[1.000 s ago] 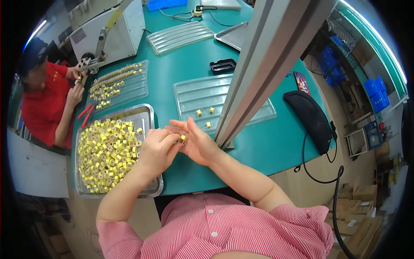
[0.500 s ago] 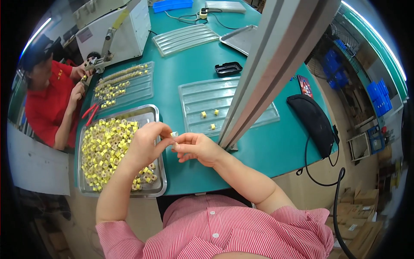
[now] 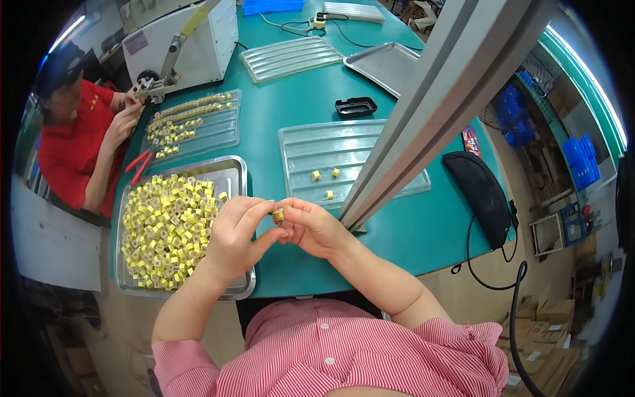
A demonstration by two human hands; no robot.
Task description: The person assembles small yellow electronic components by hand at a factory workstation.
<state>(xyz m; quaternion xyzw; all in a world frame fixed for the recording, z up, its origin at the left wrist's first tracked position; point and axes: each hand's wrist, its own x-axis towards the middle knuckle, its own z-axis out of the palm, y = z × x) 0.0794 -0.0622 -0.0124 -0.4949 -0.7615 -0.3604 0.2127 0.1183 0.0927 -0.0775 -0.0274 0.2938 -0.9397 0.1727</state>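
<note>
A small yellow-taped coil (image 3: 278, 215) with a brownish core is up between my two hands, over the near edge of the green table. My right hand (image 3: 316, 230) pinches it between thumb and fingers. From the other side, my left hand (image 3: 237, 233) has its index fingertip at the coil's upper edge and its thumb just below; those fingers are bent together. Left of my hands a metal tray (image 3: 248, 264) holds a heap of similar coils (image 3: 169, 231). Beyond my right hand, a clear ribbed plastic tray (image 3: 301, 142) carries three coils (image 3: 329, 194).
A grey metal post (image 3: 410, 126) rises close to my right hand. Across the left side a co-worker in red (image 3: 79, 145) handles something at a white machine (image 3: 185, 53). Red-handled pliers (image 3: 139, 165), a filled ribbed tray (image 3: 225, 132), a black box (image 3: 355, 106) and a black case (image 3: 477, 192) lie around.
The coil between my fingers has turned, its yellow side now showing. My left hand has shifted slightly right and down. The co-worker's hands have drawn closer together at the machine.
</note>
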